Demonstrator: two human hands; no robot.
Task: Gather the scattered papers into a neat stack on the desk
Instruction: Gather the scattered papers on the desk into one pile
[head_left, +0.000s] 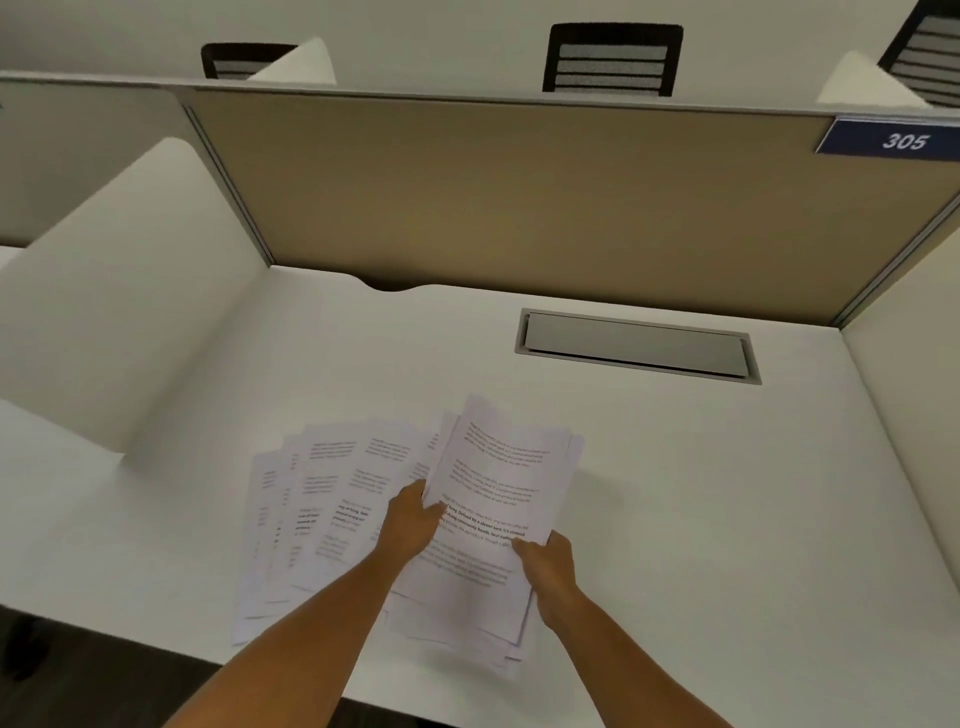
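Several printed white papers (322, 499) lie fanned out and overlapping on the white desk (675, 493), near its front edge. To their right, a loose bundle of papers (498, 478) is tilted up off the desk. My left hand (410, 522) grips the bundle's left edge. My right hand (545, 566) pinches its lower right edge, thumb on top. More sheets lie under the bundle, their corners sticking out at the front.
A grey cable hatch (636, 345) is set into the desk at the back right. A tan partition (519, 197) closes the back, and white side panels (119, 312) stand on the left and right. A blue sign reading 305 (893, 139) hangs at the upper right. Black chairs (613, 60) stand beyond.
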